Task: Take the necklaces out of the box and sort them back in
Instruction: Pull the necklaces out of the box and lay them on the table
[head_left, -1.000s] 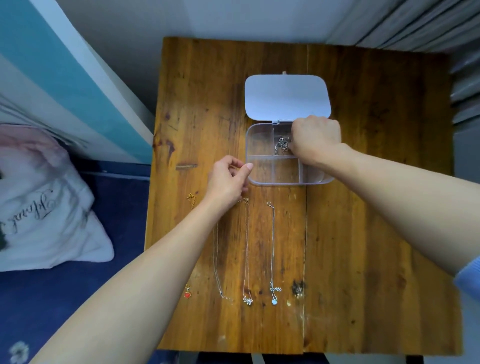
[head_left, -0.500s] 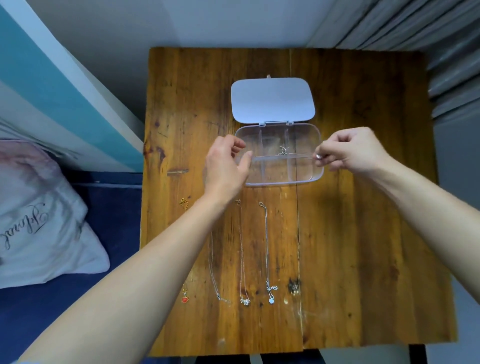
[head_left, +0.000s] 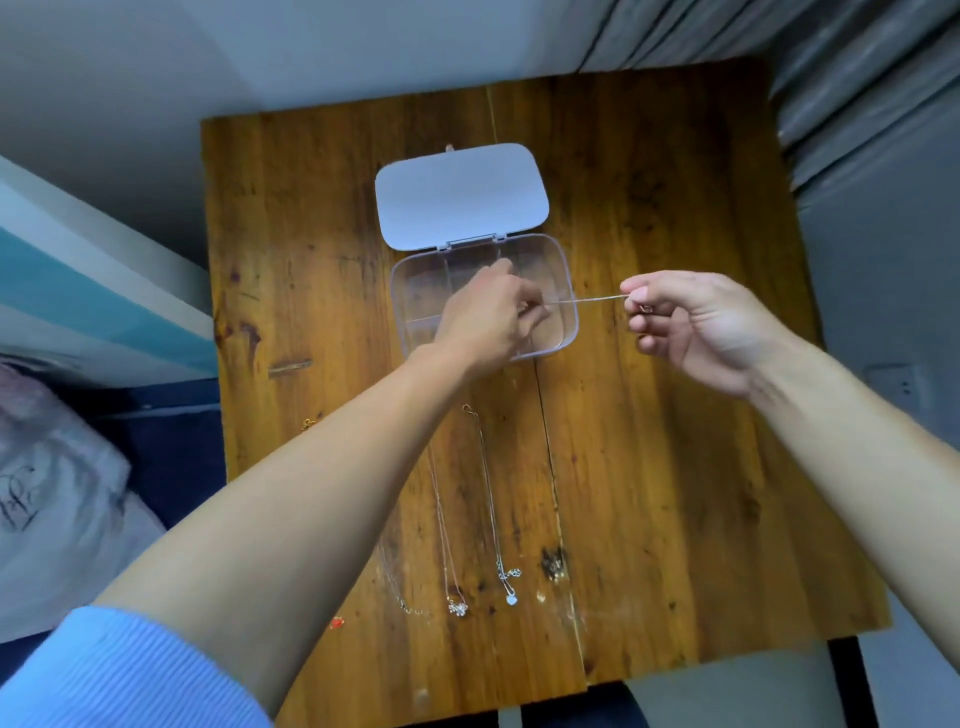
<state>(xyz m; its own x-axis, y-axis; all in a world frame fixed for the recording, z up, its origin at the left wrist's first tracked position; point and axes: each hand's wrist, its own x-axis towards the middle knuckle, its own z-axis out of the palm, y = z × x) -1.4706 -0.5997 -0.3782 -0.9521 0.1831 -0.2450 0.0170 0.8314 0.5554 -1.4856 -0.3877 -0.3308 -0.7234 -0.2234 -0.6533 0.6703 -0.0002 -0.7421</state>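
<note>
A clear plastic box (head_left: 415, 275) with compartments sits open on the wooden table (head_left: 649, 415), its white lid (head_left: 460, 195) folded back. A thin silver necklace (head_left: 592, 299) is stretched taut above the box between my hands. My left hand (head_left: 488, 317) hovers over the box and pinches one end. To the right of the box, my right hand (head_left: 696, 322) pinches the other end. Several necklaces (head_left: 485, 499) lie in parallel lines on the table nearer me; my left forearm partly hides those on the left.
A red pendant (head_left: 336, 622) shows beside my left forearm. Left of the table lie a pale cushion (head_left: 57, 499) and dark blue bedding (head_left: 171, 441). Grey curtain folds (head_left: 857, 104) hang at the right. The table's near edge is close to me.
My right hand drew the necklace out of the box to the right. My left hand moved from the box's left edge to over the box and took the chain's other end.
</note>
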